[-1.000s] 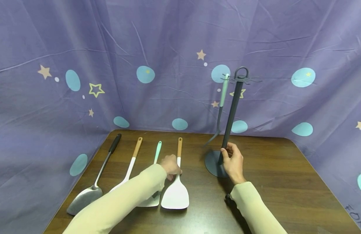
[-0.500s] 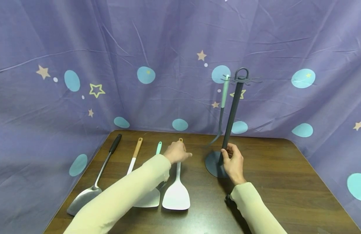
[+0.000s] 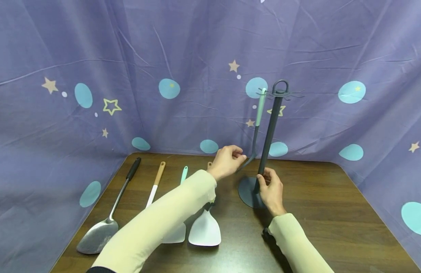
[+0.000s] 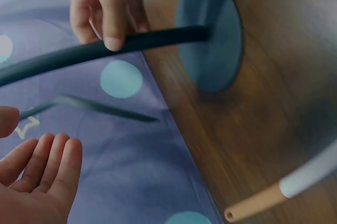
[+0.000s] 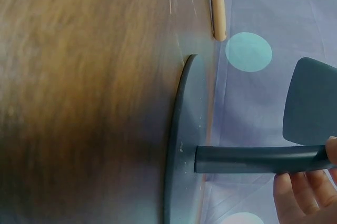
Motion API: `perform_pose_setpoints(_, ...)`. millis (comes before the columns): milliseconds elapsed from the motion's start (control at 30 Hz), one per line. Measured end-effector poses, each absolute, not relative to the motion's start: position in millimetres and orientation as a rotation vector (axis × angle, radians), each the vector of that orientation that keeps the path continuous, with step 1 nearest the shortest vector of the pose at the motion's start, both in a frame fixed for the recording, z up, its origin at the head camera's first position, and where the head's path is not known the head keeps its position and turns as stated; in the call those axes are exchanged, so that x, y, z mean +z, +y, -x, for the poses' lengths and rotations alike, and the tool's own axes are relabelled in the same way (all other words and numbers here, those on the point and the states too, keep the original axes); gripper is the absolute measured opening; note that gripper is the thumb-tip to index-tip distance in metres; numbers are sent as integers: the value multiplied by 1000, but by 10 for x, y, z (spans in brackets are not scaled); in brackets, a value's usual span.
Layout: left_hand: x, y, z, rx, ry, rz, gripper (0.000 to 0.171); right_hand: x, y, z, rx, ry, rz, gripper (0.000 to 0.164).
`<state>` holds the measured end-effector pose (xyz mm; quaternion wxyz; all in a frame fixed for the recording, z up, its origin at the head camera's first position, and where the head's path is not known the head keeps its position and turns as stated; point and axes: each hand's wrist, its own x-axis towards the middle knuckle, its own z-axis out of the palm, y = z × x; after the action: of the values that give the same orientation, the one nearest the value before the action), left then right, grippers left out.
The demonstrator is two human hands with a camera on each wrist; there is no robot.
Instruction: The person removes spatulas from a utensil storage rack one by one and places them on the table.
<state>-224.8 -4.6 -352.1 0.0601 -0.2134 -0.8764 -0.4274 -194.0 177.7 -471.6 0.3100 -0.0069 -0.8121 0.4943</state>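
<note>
My right hand (image 3: 271,192) grips the pole of a dark utensil rack (image 3: 272,132) low down, just above its round base. From a hook at the rack's top hangs a spatula (image 3: 260,110) with a mint handle and a dark blade. My left hand (image 3: 228,160) is raised beside the lower end of this spatula. In the left wrist view its fingers (image 4: 66,174) and thumb are spread apart with nothing between them. A white turner (image 3: 205,229) with a wooden handle lies below the left forearm, which partly hides it.
On the table's left lie a metal wok spatula (image 3: 100,235) with a black handle, another white utensil with a wooden handle (image 3: 159,172), and a turner with a mint handle (image 3: 184,173). The left sleeve covers parts of them. A purple curtain (image 3: 190,49) hangs behind the table.
My left hand has risen from the white turner's handle and moved right and back toward the hanging spatula. The right hand has kept its hold on the pole.
</note>
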Motion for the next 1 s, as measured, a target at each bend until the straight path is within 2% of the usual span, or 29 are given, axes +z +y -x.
perform_pose_setpoints(567, -3366, 383, 2348, -1713, -2478, 627, 49, -4742, 1783, 1963, 1314, -2131, -9, 17)
perform_pose_setpoints(733, -3352, 434, 2381, -1810, -2406, 600, 45, -4752, 1792, 1984, 1320, -2122, -31, 18)
perform_pose_setpoints(1000, -3378, 486, 2425, -1732, -2356, 573, 27, -4763, 1818, 2014, 1314, -2134, -12, 17)
